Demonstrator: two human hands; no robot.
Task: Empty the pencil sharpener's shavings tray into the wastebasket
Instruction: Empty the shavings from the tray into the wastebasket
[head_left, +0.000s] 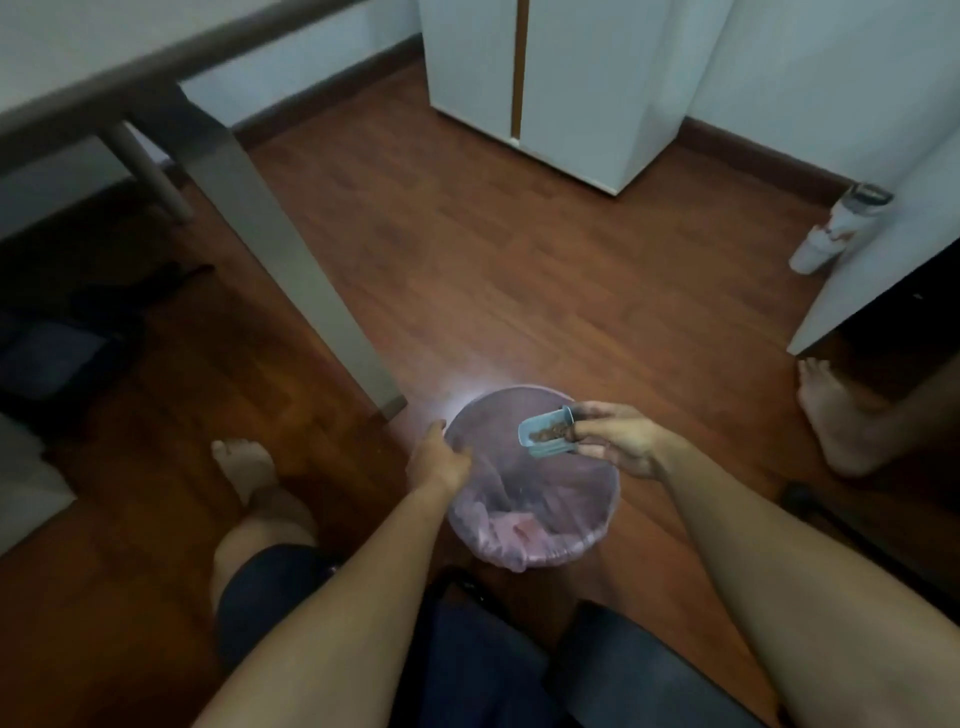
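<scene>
A small pale blue shavings tray with brown shavings in it is held in my right hand above the right part of the wastebasket's mouth. The tray is tipped with its open side toward the camera. The round wastebasket stands on the wooden floor and is lined with a pinkish plastic bag. My left hand grips the basket's left rim and bag edge. The sharpener itself is not in view.
A grey table leg slants down to the floor just left of the basket. A white cabinet stands at the back. A white bottle leans at the right. My bare feet and another person's foot rest on the floor.
</scene>
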